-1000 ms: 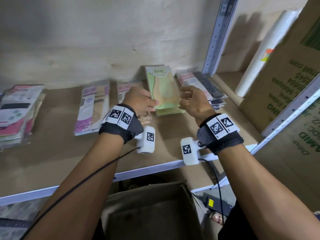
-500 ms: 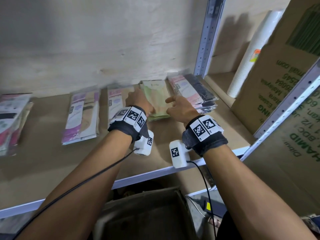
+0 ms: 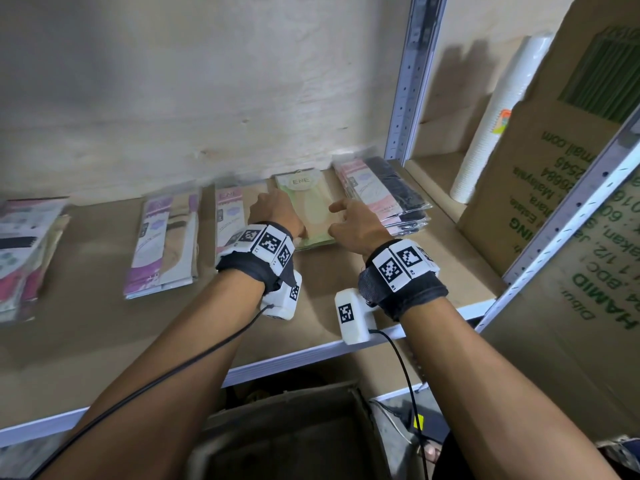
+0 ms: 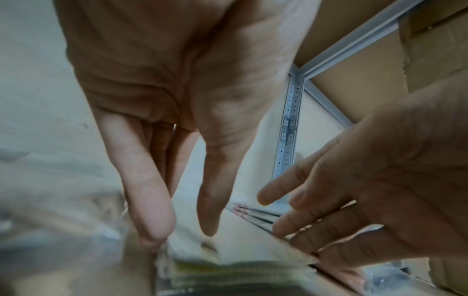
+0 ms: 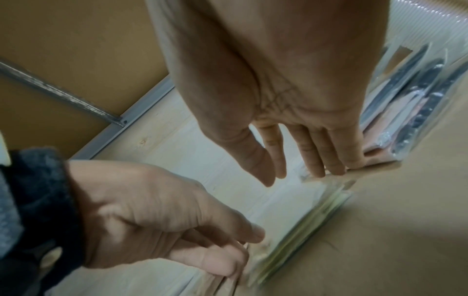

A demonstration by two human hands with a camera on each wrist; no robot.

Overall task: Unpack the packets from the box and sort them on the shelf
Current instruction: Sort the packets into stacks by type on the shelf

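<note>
A stack of green packets (image 3: 310, 206) lies flat on the shelf board (image 3: 86, 323) against the back wall. My left hand (image 3: 277, 216) touches its left edge with straight fingers (image 4: 152, 220). My right hand (image 3: 349, 220) lies along its right edge, fingers (image 5: 329, 158) straight, beside the pink-and-black packets (image 3: 384, 195). Neither hand grips anything. In the wrist views the green stack (image 4: 228, 266) (image 5: 303, 218) shows blurred between the two hands. The open cardboard box (image 3: 294, 438) sits below the shelf, its inside dark.
Left of the green stack lie a pink-and-tan packet (image 3: 228, 213), a purple stack (image 3: 166, 244) and a mixed pile (image 3: 24, 251) at the far left. A metal upright (image 3: 405, 81), a sleeve of paper cups (image 3: 495, 126) and a large printed carton (image 3: 554, 188) stand at the right.
The green packet that both hands held up a second ago now lies flat on the green stack. Both hands have let go and moved to the stack's two sides.
</note>
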